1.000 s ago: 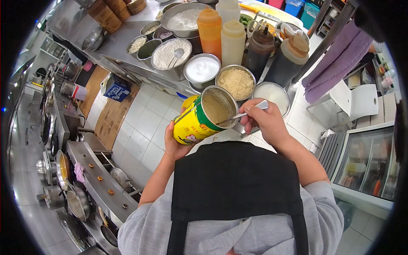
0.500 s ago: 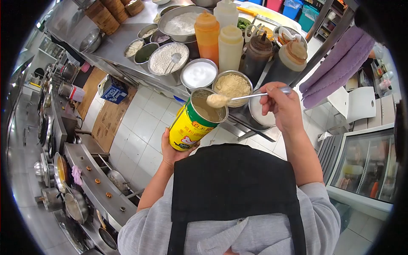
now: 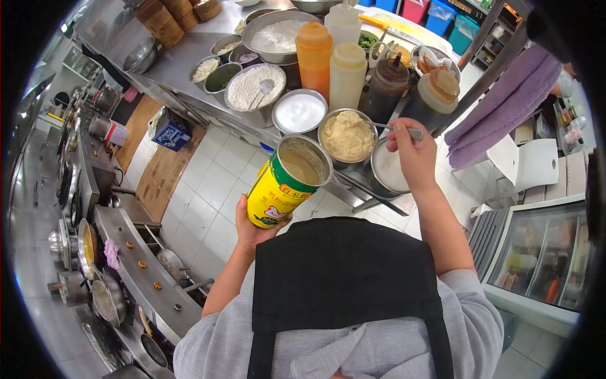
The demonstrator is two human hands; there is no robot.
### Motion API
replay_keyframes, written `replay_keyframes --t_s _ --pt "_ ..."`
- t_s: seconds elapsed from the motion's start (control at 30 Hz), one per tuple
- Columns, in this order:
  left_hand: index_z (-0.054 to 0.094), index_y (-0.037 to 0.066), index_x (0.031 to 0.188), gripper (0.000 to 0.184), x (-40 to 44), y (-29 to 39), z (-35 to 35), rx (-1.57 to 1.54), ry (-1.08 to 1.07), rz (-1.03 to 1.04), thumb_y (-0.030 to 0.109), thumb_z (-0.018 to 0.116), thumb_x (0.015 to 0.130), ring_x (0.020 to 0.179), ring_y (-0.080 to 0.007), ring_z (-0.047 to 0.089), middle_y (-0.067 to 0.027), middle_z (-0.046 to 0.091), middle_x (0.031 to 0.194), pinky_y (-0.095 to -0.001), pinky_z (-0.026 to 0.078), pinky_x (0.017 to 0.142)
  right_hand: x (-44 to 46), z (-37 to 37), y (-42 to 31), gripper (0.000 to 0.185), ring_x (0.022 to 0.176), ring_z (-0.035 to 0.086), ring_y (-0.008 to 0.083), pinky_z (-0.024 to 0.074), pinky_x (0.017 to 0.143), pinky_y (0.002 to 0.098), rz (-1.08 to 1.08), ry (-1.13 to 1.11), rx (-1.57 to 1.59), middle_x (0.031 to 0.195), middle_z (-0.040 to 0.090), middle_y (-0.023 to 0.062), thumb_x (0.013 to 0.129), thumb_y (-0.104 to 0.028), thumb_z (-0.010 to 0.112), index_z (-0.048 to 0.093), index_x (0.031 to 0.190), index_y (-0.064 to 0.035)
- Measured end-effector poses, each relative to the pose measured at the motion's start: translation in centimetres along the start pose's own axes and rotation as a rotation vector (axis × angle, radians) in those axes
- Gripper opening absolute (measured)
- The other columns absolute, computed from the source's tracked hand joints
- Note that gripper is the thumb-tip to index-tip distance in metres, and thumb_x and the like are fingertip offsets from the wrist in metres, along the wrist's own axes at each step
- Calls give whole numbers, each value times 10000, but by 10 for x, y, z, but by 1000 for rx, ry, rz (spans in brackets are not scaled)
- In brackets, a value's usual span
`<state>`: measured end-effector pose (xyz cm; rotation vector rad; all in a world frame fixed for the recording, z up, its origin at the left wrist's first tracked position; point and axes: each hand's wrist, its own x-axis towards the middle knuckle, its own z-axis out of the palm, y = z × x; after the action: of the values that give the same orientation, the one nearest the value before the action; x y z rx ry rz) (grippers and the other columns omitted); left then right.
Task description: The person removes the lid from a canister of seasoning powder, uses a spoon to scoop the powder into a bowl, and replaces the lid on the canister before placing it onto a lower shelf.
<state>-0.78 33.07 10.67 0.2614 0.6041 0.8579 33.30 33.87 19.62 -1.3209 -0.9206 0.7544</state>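
My left hand (image 3: 254, 225) is wrapped round the lower part of a yellow and green can (image 3: 278, 196), tilted with its open mouth up and to the right. Pale powder shows inside the can. In my right hand (image 3: 410, 148) is the handle of a metal spoon (image 3: 415, 133). The spoon's bowl end lies over or in a metal container (image 3: 347, 163) heaped with yellowish powder (image 3: 347, 134); the powder hides its tip. Just below my right hand stands a container of white grains (image 3: 390, 165). A bowl of fine white powder (image 3: 300, 111) sits left of the yellowish heap.
Several squeeze bottles, one of them orange (image 3: 314, 57), stand behind the containers. A bowl of white flour (image 3: 255, 85) holds another spoon. At the right hang a purple towel (image 3: 505, 104) and, lower, a glass-topped fridge (image 3: 536, 252). A stove counter (image 3: 142, 265) runs along the left.
The spoon, which carried powder above the can's mouth, has moved right to the yellowish powder container, where the heap is now higher. The can has shifted slightly left.
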Motion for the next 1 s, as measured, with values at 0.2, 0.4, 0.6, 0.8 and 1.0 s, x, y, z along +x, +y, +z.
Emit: replay_keyframes --t_s 0.2,0.4,0.6,0.8,1.0 --pt "478 89 1344 770 0 0 -6 -9 -60 1 690 391 870 1058 -330 514 -208 503 1284 -432 455 836 -9 -1 10 141 681 617 211 494 621 273 -495 -119 -440 838 647 125 891 -57 625 656 1021 -12" --pt "469 110 1359 773 -1 2 -3 5 -80 7 699 398 865 1129 -320 474 -190 484 1313 -427 420 887 -18 -5 -2 231 768 640 285 533 665 341 -865 -286 -679 925 648 127 806 -5 658 655 1033 -51" --pt "463 127 1372 768 2 4 -7 3 -110 2 702 403 866 1156 -323 462 -181 477 1328 -440 411 900 -30 -9 -10 285 806 650 287 542 686 355 -853 -292 -690 920 652 119 772 2 678 655 1048 -65" --pt "459 124 1378 775 1 6 -4 1 -163 4 703 400 867 1159 -326 463 -188 474 1337 -442 408 910 -35 -9 -11 247 804 652 283 539 687 353 -794 -303 -637 917 659 114 803 -6 674 659 1044 -61" --pt "457 111 1380 801 2 7 -3 16 -105 -2 712 421 852 1157 -330 471 -186 480 1337 -446 410 911 -38 -12 -17 225 789 650 279 527 677 337 -762 -332 -593 905 659 120 804 25 665 667 1018 -45"
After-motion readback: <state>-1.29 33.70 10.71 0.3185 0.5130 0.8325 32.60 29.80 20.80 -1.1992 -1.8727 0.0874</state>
